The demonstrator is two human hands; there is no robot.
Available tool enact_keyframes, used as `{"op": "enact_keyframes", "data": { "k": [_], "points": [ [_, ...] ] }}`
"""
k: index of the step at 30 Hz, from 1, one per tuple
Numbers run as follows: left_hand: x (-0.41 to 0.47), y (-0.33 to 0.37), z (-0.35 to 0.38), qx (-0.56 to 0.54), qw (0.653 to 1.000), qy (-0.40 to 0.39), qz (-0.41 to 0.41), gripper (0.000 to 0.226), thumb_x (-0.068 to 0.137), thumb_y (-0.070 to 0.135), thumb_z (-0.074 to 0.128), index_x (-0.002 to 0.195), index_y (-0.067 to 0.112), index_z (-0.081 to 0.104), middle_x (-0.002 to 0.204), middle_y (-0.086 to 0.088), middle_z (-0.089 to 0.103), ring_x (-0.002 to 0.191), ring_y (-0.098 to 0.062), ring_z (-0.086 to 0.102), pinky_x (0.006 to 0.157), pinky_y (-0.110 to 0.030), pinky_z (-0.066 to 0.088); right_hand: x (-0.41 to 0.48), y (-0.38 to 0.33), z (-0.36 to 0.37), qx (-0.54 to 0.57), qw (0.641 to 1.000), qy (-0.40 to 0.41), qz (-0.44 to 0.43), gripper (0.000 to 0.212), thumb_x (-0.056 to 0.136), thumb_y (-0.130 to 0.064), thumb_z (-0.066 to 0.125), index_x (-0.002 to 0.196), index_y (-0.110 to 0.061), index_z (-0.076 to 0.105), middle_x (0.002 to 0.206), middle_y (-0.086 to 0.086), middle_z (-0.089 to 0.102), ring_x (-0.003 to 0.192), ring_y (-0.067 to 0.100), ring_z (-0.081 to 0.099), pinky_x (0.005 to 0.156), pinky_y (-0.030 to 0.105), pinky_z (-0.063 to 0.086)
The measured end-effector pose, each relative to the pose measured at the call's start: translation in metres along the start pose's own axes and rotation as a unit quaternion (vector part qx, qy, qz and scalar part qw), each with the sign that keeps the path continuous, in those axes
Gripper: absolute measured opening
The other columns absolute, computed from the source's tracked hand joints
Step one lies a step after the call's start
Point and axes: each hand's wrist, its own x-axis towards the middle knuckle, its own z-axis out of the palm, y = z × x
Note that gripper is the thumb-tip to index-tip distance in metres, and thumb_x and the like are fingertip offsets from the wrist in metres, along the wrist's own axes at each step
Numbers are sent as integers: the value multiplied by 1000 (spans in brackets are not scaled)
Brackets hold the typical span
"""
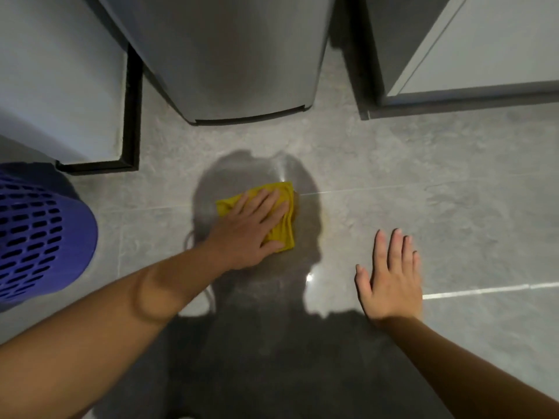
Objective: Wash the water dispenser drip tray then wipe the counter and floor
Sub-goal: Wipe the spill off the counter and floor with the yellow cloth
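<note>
A folded yellow cloth (286,198) lies flat on the grey tiled floor (423,182), just in front of the base of a tall silver appliance (230,62). My left hand (248,228) presses down on the cloth with straight, spread fingers and covers most of it. My right hand (390,276) is to the right of the cloth, fingers straight, palm down over the bare tile; whether it touches the floor is unclear. The drip tray is not in view.
A purple perforated basket (39,234) stands at the left edge. A white cabinet with a black plinth (60,80) is at the back left, another white cabinet (484,49) at the back right. My shadow falls across the tiles below the cloth.
</note>
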Motion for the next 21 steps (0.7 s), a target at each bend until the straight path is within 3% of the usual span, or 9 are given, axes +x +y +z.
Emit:
{"op": "enact_keyframes", "data": {
  "k": [3, 5, 7, 11, 15, 18, 21],
  "points": [
    [-18, 51, 17, -3, 997, 11, 80, 82, 99, 65, 34, 166, 21, 18, 175, -10, 11, 161, -32, 9, 128, -56, 10, 0, 1, 1, 6, 1000, 9, -3, 81, 99, -54, 32, 167, -15, 12, 172, 21, 12, 159, 41, 7, 127, 55, 12],
    [-52, 65, 32, -19, 997, 22, 75, 81, 99, 63, 41, 165, 21, 21, 174, -9, 15, 161, -31, 11, 128, -55, 12, 0, 2, 1, 6, 1000, 11, -2, 81, 99, -53, 32, 166, -14, 13, 172, 22, 13, 159, 42, 9, 127, 55, 13],
    [-91, 64, 47, -39, 999, 18, 31, 81, 99, 63, 43, 165, 20, 24, 173, -9, 22, 160, -31, 15, 127, -54, 17, -1, 2, 1, 5, 1000, 9, -3, 80, 98, -53, 32, 166, -13, 15, 172, 23, 15, 158, 43, 11, 126, 56, 15],
    [-142, 37, 60, -79, 990, 16, -120, 81, 102, 67, 27, 160, 10, 35, 168, -15, 29, 155, -38, 26, 125, -54, 17, -1, -1, -3, 8, 1000, 4, -6, 80, 99, -51, 34, 165, -10, 18, 170, 25, 18, 157, 44, 14, 125, 58, 18],
    [-107, 16, 45, -95, 969, 11, -229, 88, 101, 68, 16, 156, 4, 42, 164, -24, 36, 151, -47, 31, 119, -62, 27, -1, -3, -8, 12, 1000, -2, -6, 77, 101, -50, 32, 165, -10, 18, 171, 22, 15, 159, 42, 12, 126, 58, 17],
    [-45, -5, 22, -107, 964, 23, -242, 86, 96, 65, 27, 162, 10, 31, 170, -19, 24, 156, -42, 23, 122, -61, 21, -1, -1, -7, 11, 1000, -3, -15, 76, 103, -51, 29, 166, -13, 10, 173, 19, 8, 160, 38, 6, 128, 56, 14],
    [22, -18, -4, -79, 987, -11, -143, 87, 93, 69, 23, 166, 25, 7, 175, -8, 2, 161, -32, 3, 127, -54, 6, -1, 0, -7, 15, 1000, -10, -18, 76, 104, -50, 27, 167, -15, 3, 174, 16, 2, 161, 35, 1, 129, 52, 8]
  ]
}}
